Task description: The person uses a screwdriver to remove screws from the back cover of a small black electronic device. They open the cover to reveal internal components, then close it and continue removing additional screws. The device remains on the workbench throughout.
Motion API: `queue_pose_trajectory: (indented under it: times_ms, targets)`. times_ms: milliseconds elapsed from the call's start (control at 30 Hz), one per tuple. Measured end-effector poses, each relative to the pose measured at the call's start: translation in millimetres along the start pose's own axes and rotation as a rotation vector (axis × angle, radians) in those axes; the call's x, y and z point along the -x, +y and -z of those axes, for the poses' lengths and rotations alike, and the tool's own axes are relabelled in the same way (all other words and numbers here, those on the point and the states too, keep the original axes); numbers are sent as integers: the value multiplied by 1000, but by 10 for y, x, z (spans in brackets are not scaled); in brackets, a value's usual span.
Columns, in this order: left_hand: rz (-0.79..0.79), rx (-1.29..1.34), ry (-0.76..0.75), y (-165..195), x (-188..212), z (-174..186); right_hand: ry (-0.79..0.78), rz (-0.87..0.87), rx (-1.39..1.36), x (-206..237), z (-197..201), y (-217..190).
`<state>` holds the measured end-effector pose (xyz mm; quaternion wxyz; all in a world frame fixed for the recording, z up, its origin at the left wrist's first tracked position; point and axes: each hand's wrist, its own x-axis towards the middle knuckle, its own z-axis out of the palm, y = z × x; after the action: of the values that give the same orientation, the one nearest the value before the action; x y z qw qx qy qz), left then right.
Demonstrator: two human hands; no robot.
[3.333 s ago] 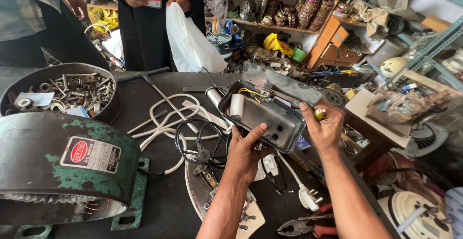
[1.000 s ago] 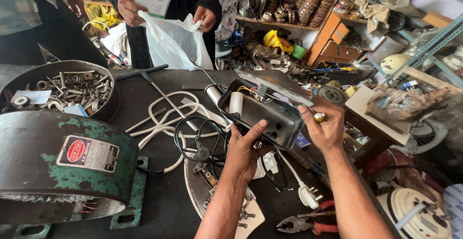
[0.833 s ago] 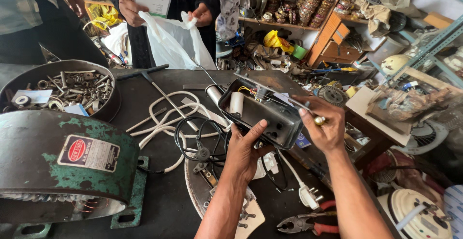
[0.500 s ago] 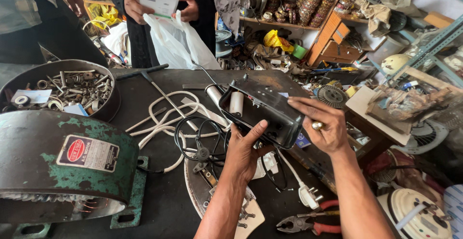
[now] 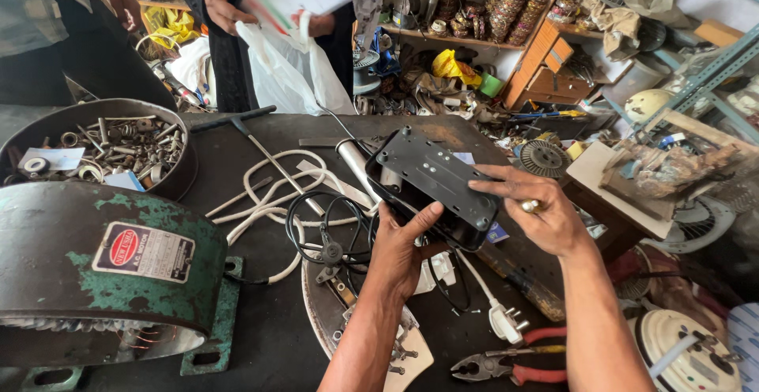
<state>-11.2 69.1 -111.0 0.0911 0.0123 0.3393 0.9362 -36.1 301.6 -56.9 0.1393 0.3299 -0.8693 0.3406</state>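
- Dark, grimy work bench: carries everything listed below, with cluttered shelves behind it.
- Green-painted, worn metal motor housing, with a red oval label plate: sits at the bench's near left corner; copper windings show under its lower edge.
- Round dark metal bowl holding loose bolts, washers and nuts: stands just behind the motor housing.
- Black rectangular metal casing, flat plate with small screw holes facing up: held above the middle of the bench, tilted, between both hands.
- Left hand: under the near edge of the casing, fingers and thumb spread up against its lower side, gripping it from below.
- Right hand: on the casing's right end, fingers laid across the top plate and pressing on it; a ring shows on one finger.
- White flexible cord: looped loosely on the bench, left of the casing.
- Black thin cable: coiled over the white cord, just beside the left hand.
- Red-handled pliers: lie on the bench near the front edge, between the two forearms.
- White three-pin plug: rests just above the pliers.
- Another person's hands at the far edge of the bench hold a white plastic bag and a white card.
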Motion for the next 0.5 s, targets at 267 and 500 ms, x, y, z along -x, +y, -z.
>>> queue_pose_trajectory:
  times_ms: [267, 500]
  targets:
    - [-1, -11, -9, -50, -31, -9, -55, 11, -41, 1, 50, -39]
    - [-3, -36, 22, -73, -42, 15, -84, 29, -5, 12, 46, -18]
